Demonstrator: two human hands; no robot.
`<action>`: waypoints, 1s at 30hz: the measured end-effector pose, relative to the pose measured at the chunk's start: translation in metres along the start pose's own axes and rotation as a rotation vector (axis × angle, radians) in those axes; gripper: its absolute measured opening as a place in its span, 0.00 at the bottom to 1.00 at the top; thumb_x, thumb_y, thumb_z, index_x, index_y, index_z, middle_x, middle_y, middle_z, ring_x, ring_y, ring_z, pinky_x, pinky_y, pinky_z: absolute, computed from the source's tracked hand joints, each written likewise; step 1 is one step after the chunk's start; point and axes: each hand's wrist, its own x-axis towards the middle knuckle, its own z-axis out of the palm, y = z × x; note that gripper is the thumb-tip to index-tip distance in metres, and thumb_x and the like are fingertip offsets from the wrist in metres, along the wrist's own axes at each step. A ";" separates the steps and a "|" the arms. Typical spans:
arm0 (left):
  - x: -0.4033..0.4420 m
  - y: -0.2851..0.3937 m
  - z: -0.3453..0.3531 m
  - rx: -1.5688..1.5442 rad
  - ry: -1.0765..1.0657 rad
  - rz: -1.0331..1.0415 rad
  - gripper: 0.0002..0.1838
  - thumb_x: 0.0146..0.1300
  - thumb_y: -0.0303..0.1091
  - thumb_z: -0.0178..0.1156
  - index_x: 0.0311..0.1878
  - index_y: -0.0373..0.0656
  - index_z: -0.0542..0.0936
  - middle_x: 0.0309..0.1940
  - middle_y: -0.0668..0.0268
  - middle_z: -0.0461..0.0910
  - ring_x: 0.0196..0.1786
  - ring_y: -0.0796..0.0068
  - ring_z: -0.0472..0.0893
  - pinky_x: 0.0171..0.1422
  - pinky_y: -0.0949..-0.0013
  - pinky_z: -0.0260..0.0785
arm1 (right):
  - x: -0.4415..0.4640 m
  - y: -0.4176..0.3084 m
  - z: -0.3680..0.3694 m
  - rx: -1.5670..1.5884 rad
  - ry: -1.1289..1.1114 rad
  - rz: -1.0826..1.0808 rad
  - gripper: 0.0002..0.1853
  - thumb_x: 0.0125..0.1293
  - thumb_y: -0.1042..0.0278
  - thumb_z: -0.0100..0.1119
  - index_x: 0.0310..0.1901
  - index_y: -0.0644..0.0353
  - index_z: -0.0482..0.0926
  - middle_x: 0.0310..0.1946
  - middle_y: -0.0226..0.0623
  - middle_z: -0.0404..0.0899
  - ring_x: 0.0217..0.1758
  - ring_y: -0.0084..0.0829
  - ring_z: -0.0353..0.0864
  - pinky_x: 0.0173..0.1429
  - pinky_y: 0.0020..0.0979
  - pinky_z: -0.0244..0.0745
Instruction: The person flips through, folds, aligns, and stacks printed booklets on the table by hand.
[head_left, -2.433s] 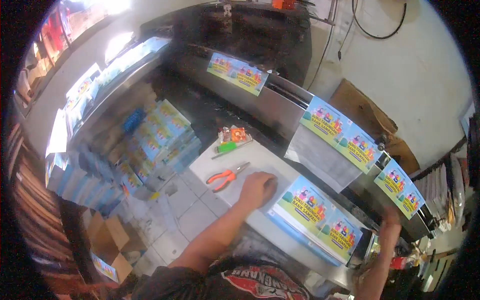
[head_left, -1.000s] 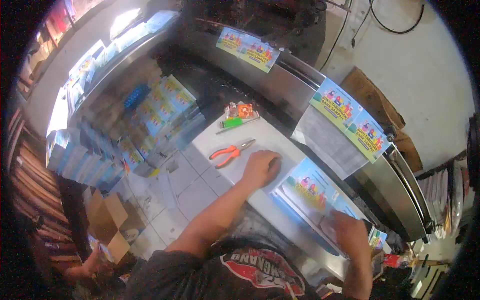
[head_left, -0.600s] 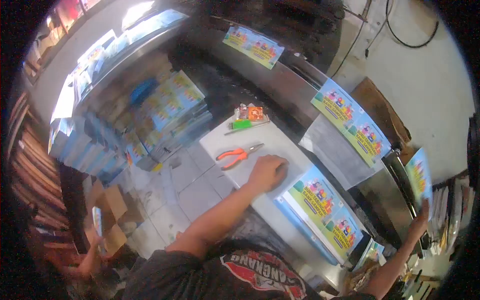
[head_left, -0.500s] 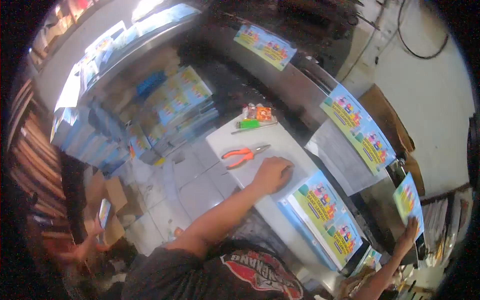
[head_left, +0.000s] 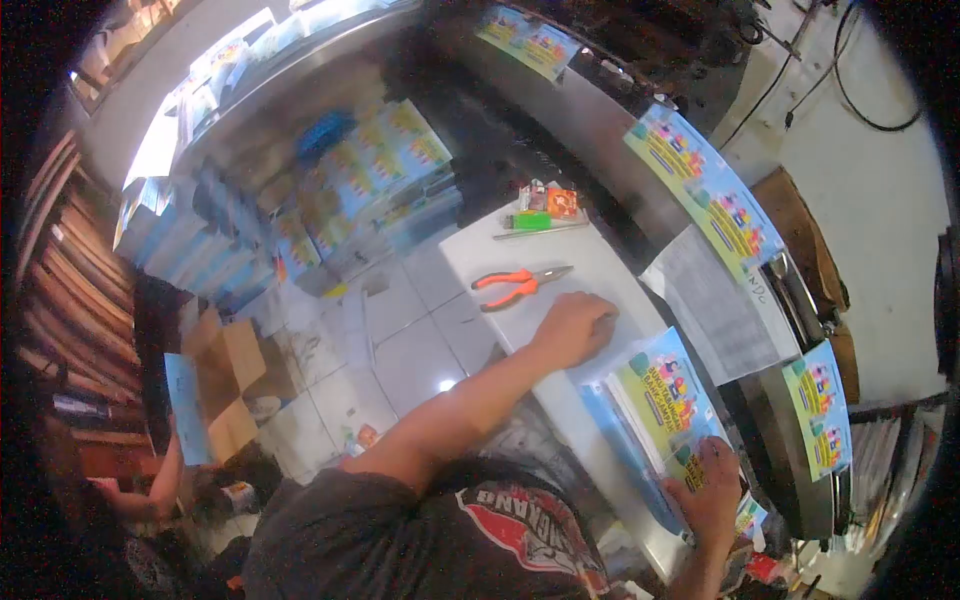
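My left hand (head_left: 578, 328) rests on the white tabletop (head_left: 475, 243), fingers curled; whatever may be inside them is hidden. Just beyond it lie orange-handled pliers (head_left: 520, 285). My right hand (head_left: 708, 492) lies with thumb and fingers apart on the near end of a stack of printed blue, green and yellow sheets (head_left: 655, 390). Along the metal rail hang similar sheets: one at the far end (head_left: 528, 42), one in the middle (head_left: 705, 190), and one at the right (head_left: 822, 410). A grey-white paper (head_left: 715, 300) with handwriting hangs below the middle sheet.
A green lighter (head_left: 532, 220), a thin rod and small packets lie at the table's far end. Stacks of printed booklets (head_left: 385, 165) stand at the left. Near an open cardboard box (head_left: 232, 370), another person's arm (head_left: 160, 490) is beside a light blue sheet.
My right hand has left the sheet at the right rail and come back to the stack. That sheet now hangs there. My left hand stays put. The view has shifted.
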 end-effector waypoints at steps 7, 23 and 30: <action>0.003 0.005 -0.001 0.050 0.016 0.021 0.11 0.56 0.34 0.62 0.42 0.43 0.81 0.37 0.56 0.82 0.41 0.52 0.80 0.49 0.53 0.70 | 0.006 0.008 0.007 -0.039 -0.009 -0.019 0.36 0.44 0.61 0.74 0.56 0.67 0.75 0.54 0.49 0.76 0.57 0.48 0.75 0.61 0.42 0.72; 0.005 0.009 -0.001 0.039 -0.028 -0.048 0.12 0.58 0.36 0.62 0.43 0.43 0.82 0.38 0.56 0.83 0.43 0.54 0.80 0.50 0.55 0.70 | 0.002 0.248 -0.122 -0.373 0.940 0.188 0.26 0.69 0.82 0.37 0.68 0.59 0.67 0.70 0.41 0.64 0.73 0.38 0.62 0.75 0.35 0.55; 0.050 0.021 0.040 -0.596 -0.339 -0.099 0.30 0.71 0.54 0.49 0.62 0.37 0.73 0.61 0.56 0.75 0.63 0.64 0.74 0.70 0.62 0.61 | -0.043 0.294 -0.025 -0.481 0.514 0.200 0.28 0.62 0.82 0.44 0.66 0.58 0.70 0.67 0.45 0.68 0.72 0.44 0.63 0.74 0.42 0.58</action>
